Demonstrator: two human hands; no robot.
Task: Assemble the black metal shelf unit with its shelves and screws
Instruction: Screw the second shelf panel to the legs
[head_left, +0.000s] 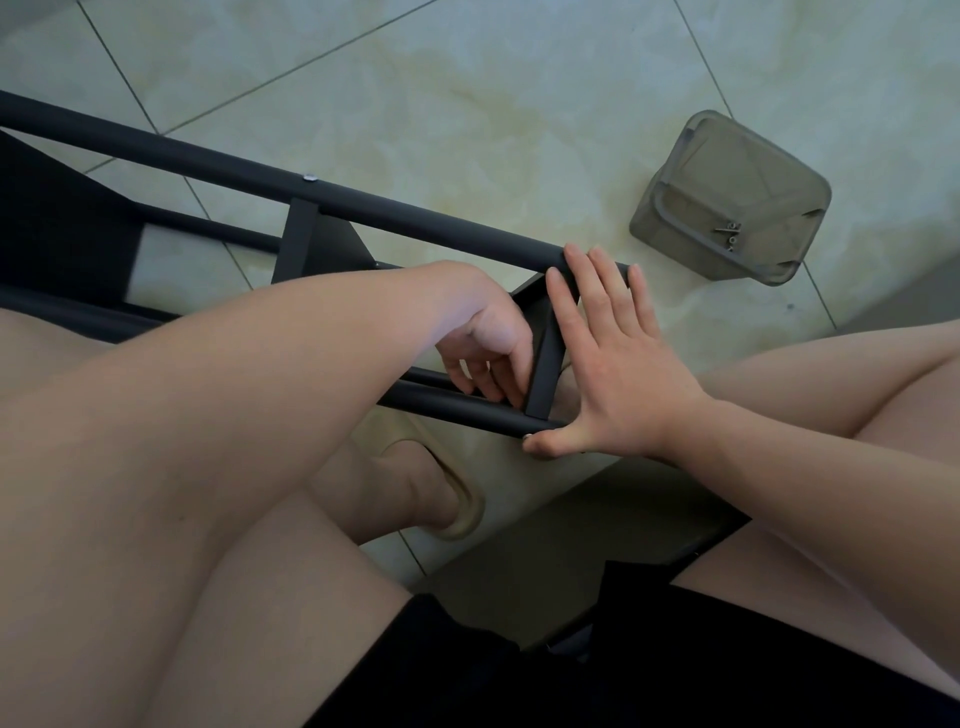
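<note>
two tubes of the black shelf unit (332, 205) lie on their side across the tiled floor (467, 104), with a shelf (545, 364) set between them. the left hand (488, 338) curls its fingers at the joint of shelf and lower tube (457, 410); whether they pinch anything i cannot tell. the right hand (618, 364) lies flat against the shelf, fingers straight, thumb beside a screw (528, 437). well apart sits a grey container (727, 156) holding loose screws (730, 234).
</note>
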